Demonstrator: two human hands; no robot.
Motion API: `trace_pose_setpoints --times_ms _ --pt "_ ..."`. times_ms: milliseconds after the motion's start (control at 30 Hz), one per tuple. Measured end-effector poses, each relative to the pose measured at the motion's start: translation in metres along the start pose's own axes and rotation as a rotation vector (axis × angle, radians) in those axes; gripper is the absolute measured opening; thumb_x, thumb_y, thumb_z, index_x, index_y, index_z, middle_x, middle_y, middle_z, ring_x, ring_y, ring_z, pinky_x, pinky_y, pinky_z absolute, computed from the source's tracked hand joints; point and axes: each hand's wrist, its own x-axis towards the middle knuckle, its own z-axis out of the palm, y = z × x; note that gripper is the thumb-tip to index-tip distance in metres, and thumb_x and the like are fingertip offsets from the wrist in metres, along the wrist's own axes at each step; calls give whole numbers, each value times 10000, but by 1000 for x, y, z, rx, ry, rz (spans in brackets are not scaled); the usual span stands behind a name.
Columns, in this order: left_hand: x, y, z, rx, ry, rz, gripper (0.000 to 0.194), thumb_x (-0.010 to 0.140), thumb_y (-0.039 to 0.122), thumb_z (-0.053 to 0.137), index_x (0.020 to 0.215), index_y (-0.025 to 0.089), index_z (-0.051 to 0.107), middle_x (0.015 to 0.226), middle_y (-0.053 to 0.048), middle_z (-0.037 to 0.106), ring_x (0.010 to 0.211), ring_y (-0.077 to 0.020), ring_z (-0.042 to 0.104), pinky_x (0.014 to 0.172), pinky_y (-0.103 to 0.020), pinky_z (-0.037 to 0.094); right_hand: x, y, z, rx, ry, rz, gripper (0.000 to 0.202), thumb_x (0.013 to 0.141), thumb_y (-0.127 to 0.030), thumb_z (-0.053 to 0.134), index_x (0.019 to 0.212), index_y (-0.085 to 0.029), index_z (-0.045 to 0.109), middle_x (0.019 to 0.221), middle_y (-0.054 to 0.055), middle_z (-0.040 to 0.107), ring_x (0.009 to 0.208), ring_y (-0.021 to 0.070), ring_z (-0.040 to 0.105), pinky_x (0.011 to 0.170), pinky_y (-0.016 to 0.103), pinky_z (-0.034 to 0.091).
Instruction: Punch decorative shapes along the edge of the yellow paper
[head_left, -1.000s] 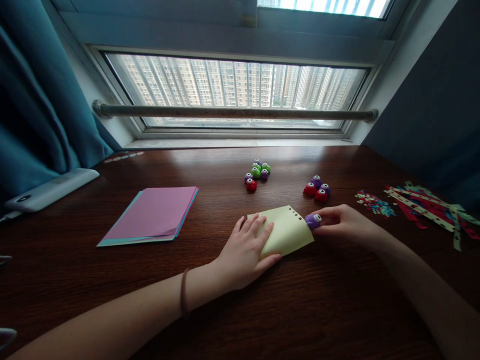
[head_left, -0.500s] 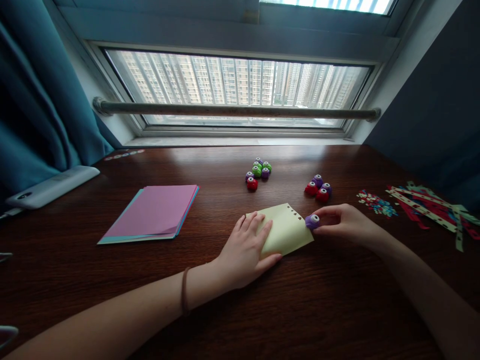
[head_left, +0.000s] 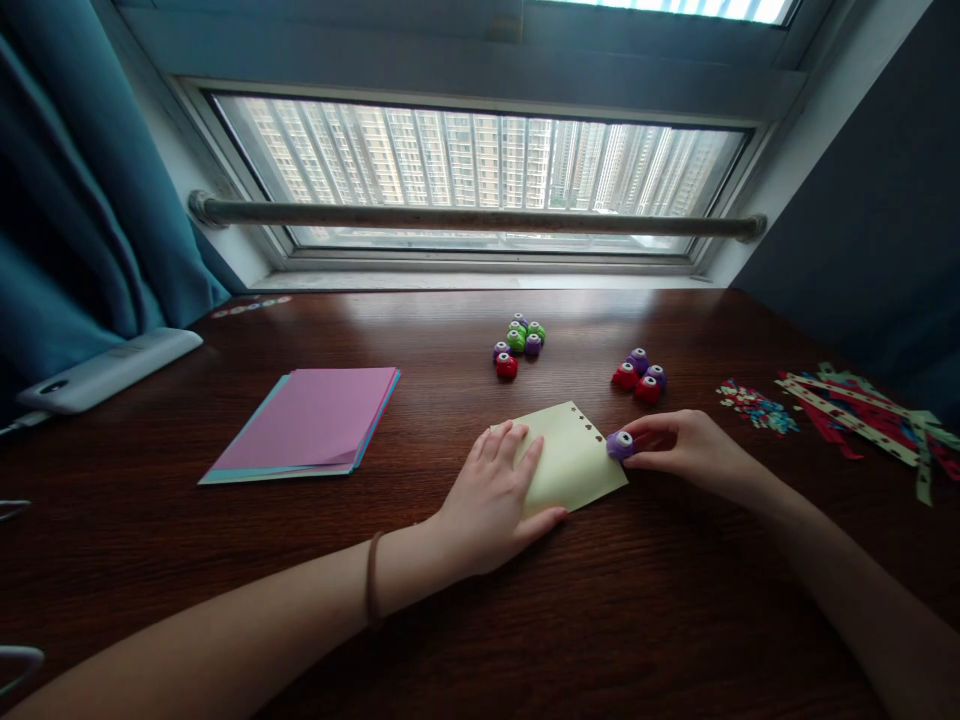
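A pale yellow sheet [head_left: 574, 455] lies at an angle on the dark wood table, with a short row of small punched holes along its upper right edge. My left hand [head_left: 495, 495] rests flat on the sheet's left part, fingers spread. At the sheet's right edge, a small purple punch [head_left: 619, 446] with a white round top is pinched between the thumb and fingers of my right hand [head_left: 686, 450]. The punch touches the edge just below the row of holes.
Pink and blue paper [head_left: 307, 420] is stacked at the left. Punches in red, green and purple [head_left: 516, 342] stand behind the sheet, more [head_left: 640, 376] at the right. Further right lie paper bits [head_left: 757, 407] and cut strips [head_left: 855, 410]. A white device [head_left: 112, 370] is far left.
My right hand has shifted slightly left with the purple punch, further over the sheet's edge. My left hand stays on the sheet. The view has moved a little.
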Motion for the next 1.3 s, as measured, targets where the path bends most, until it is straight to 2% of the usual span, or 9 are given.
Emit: trace_pose_setpoints --times_ms 433,600,1067,1300 --pt "-1 0 0 16 -27 -25 795 807 658 441 1350 90 318 1396 -180 256 1294 -347 154 1052 -524 149 2 3 8 -40 -31 -86 319 721 -365 693 985 -187 677 927 46 650 850 247 592 766 331 491" --pt "-1 0 0 14 -34 -32 765 818 643 434 1352 106 321 1412 -168 241 1306 -341 131 1046 -540 144 2 1 8 -82 -34 -132 309 730 -396 674 957 -187 684 959 51 621 775 203 582 659 283 474" --pt "0 0 -1 12 -60 -16 742 830 603 428 1370 115 285 1435 -165 186 1316 -343 104 1038 -565 131 2 0 8 -149 -63 -163 273 752 -377 652 956 -196 678 908 51 608 775 190 568 628 271 442" --pt "-1 0 0 3 -39 -26 777 819 617 452 1377 111 264 1446 -165 141 1319 -356 33 1038 -568 125 2 2 8 -155 -84 -149 310 736 -393 665 976 -197 668 922 50 612 810 203 570 654 282 443"
